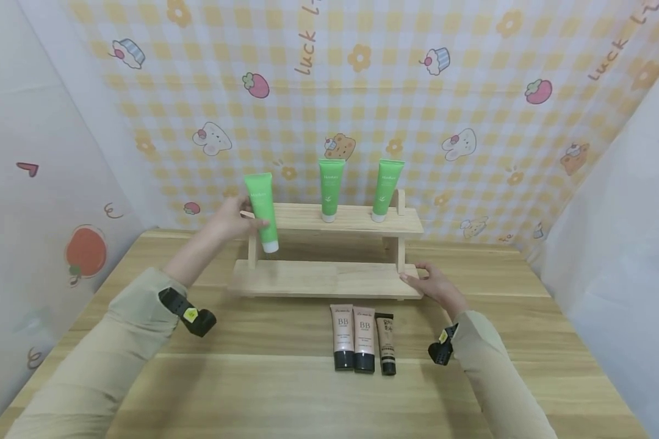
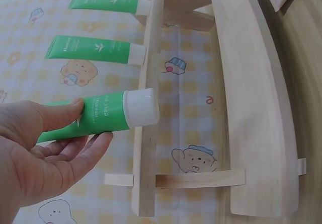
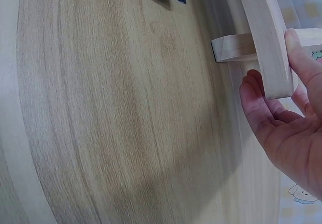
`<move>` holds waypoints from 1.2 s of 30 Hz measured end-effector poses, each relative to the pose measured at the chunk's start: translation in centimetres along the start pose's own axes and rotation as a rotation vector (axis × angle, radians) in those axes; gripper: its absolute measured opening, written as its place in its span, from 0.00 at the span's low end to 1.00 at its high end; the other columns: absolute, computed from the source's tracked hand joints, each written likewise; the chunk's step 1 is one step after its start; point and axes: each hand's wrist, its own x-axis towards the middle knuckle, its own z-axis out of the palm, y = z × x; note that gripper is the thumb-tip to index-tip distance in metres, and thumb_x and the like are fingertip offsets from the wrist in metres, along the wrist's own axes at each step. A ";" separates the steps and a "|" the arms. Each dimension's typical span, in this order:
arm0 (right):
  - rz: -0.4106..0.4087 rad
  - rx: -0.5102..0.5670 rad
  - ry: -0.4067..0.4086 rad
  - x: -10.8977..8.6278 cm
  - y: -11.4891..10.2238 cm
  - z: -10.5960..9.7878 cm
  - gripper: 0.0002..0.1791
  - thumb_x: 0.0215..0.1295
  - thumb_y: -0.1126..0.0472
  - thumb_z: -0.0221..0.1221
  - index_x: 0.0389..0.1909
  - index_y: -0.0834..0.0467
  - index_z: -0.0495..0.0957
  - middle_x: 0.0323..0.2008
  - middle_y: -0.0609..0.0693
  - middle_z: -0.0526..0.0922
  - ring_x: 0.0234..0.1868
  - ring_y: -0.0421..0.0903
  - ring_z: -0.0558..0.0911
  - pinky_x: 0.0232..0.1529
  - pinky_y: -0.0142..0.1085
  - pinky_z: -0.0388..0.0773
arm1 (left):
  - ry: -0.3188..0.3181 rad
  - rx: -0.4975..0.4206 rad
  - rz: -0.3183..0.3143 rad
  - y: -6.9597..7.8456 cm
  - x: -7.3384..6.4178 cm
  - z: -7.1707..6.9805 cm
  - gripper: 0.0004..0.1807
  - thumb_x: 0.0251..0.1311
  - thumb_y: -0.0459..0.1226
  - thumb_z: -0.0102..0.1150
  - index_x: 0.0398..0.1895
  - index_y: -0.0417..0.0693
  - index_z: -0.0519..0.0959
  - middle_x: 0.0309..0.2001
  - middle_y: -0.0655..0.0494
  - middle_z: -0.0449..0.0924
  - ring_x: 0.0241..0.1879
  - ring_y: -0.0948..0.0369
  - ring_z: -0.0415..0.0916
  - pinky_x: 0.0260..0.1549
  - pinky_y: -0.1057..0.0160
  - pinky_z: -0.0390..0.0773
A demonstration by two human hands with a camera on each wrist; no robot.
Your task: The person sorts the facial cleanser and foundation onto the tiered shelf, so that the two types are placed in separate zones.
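Observation:
My left hand (image 1: 238, 218) pinches a green squeeze tube (image 1: 263, 210) between thumb and fingers, its white cap pointing down and slightly tilted. In the head view the tube overlaps the left end of a two-tier wooden shelf (image 1: 307, 279); in the left wrist view its cap (image 2: 141, 108) is beside the upper board's edge. Two more green tubes, a middle one (image 1: 331, 189) and a right one (image 1: 387, 189), stand cap-down on the upper board. My right hand (image 1: 436, 288) grips the right end of the lower board (image 3: 266, 43), thumb on top and fingers curled underneath.
On the table (image 1: 241, 378) in front of the shelf lie two pink BB cream tubes (image 1: 343, 329) and a slimmer tan tube (image 1: 386, 338), all with black caps. A yellow checkered cloth (image 1: 362, 91) hangs behind, and white sheets (image 1: 33, 183) flank both sides.

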 end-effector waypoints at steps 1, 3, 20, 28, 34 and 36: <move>-0.004 0.001 0.005 0.0 0.0 0.0 0.44 0.61 0.40 0.52 0.69 0.60 0.45 0.63 0.70 0.59 0.62 0.63 0.64 0.63 0.55 0.63 | 0.007 0.007 0.003 0.1 0.1 -0.1 0.29 0.59 0.35 0.56 0.59 0.29 0.60 0.60 0.34 0.63 0.58 0.41 0.66 0.57 0.47 0.71; -0.009 0.000 0.014 0.1 0.0 0.1 0.44 0.61 0.41 0.52 0.69 0.60 0.46 0.62 0.70 0.59 0.61 0.64 0.65 0.62 0.55 0.64 | 0.015 0.010 0.013 0.4 0.3 -0.4 0.29 0.59 0.35 0.56 0.59 0.28 0.61 0.59 0.34 0.63 0.58 0.41 0.65 0.57 0.46 0.70; -0.012 0.001 0.058 0.4 0.2 0.1 0.45 0.60 0.41 0.54 0.68 0.62 0.48 0.61 0.71 0.61 0.60 0.64 0.67 0.60 0.53 0.68 | 0.080 -0.078 0.027 1.2 2.4 -1.1 0.30 0.60 0.31 0.53 0.63 0.31 0.56 0.61 0.34 0.61 0.60 0.42 0.61 0.61 0.46 0.66; -0.006 0.022 0.056 0.6 0.2 0.1 0.45 0.59 0.41 0.55 0.68 0.61 0.49 0.61 0.70 0.61 0.61 0.63 0.67 0.61 0.52 0.67 | 0.115 -0.055 0.038 1.2 3.6 -1.1 0.29 0.60 0.30 0.52 0.62 0.31 0.56 0.61 0.35 0.62 0.60 0.42 0.63 0.57 0.50 0.72; -0.009 0.020 0.049 0.6 0.2 0.1 0.45 0.59 0.40 0.55 0.68 0.60 0.48 0.62 0.70 0.60 0.61 0.62 0.66 0.62 0.53 0.66 | 0.143 -0.038 0.053 0.9 4.2 -0.9 0.29 0.59 0.30 0.52 0.62 0.30 0.56 0.60 0.34 0.62 0.59 0.42 0.63 0.57 0.50 0.72; -0.010 0.012 0.056 0.6 0.3 0.1 0.45 0.59 0.40 0.55 0.68 0.61 0.49 0.62 0.70 0.61 0.61 0.63 0.66 0.61 0.53 0.66 | 0.149 -0.039 0.059 0.8 4.4 -0.7 0.29 0.59 0.29 0.52 0.62 0.30 0.56 0.60 0.33 0.62 0.59 0.41 0.63 0.57 0.49 0.71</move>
